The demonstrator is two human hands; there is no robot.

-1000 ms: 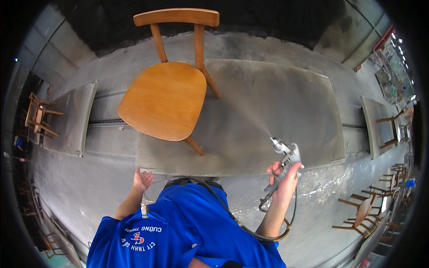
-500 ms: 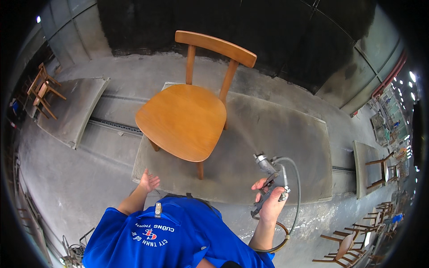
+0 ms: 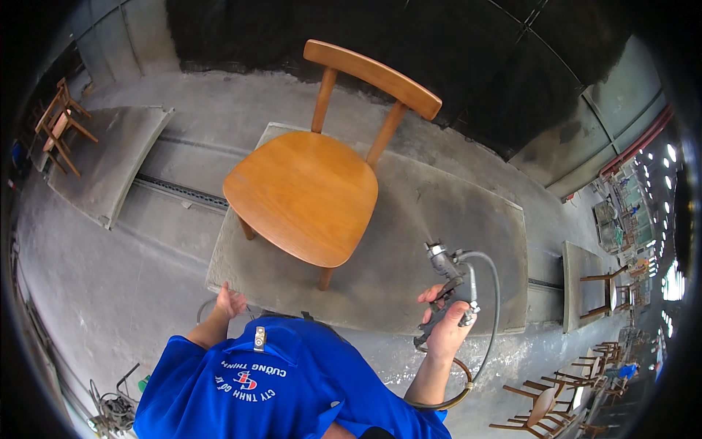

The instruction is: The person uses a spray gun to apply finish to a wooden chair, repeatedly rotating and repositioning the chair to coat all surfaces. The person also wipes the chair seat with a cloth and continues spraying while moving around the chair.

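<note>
A brown wooden chair (image 3: 303,194) with a wide rounded seat and a curved back rail stands on a grey flat platform (image 3: 439,241). In my right hand (image 3: 447,333) is a metal spray gun (image 3: 447,274), held at the right of the chair with its nozzle pointing up and away from me. A faint mist hangs off the nozzle. The grey hose (image 3: 493,307) loops from the gun down past my wrist. My left hand (image 3: 231,301) is by the platform's near left corner, fingers apart and holding nothing.
Another platform (image 3: 110,161) at the left bears a wooden chair (image 3: 62,124); one more platform (image 3: 578,285) with chairs is at the right. Several chairs (image 3: 541,406) stand on the floor at lower right. A floor track (image 3: 179,192) runs between platforms. A dark wall (image 3: 395,44) rises behind.
The spray gun has risen slightly and shifted right, its nozzle tilting further upward, and the mist looks fainter. My left hand has moved slightly left and down. The whole view has shifted a little.
</note>
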